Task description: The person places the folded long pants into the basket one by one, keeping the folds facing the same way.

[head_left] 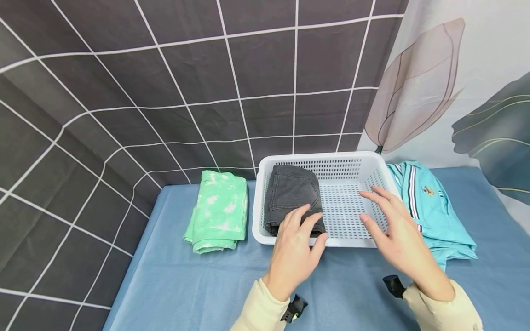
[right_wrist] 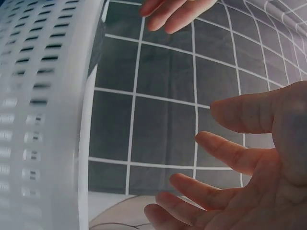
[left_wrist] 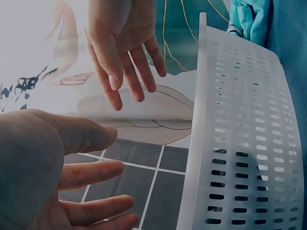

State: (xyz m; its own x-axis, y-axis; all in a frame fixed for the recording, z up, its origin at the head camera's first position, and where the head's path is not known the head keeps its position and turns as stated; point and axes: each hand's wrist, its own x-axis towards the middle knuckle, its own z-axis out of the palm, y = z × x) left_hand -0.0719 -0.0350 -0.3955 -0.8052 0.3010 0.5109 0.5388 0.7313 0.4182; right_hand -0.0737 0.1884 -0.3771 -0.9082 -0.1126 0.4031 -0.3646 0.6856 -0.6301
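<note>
A white plastic basket point(head_left: 348, 241) with slotted walls stands on the blue cloth. Folded dark grey jeans point(head_left: 294, 186) lie in its left half. My left hand point(head_left: 291, 250), fingers spread, is over the basket's front rim and hides part of the jeans' near end in the head view. Whether it touches them I cannot tell. Above the basket's right half hovers my right hand point(head_left: 397, 232), its fingers apart and holding nothing. In the left wrist view the basket wall point(left_wrist: 244, 129) is beside both hands.
Left of the basket lies a folded green cloth with white patches point(head_left: 223, 207). A turquoise garment with striped trim point(head_left: 440, 211) lies against the right side. Behind hangs a dark curtain with a white grid point(head_left: 265, 64). The blue cloth point(head_left: 178, 285) covers the surface.
</note>
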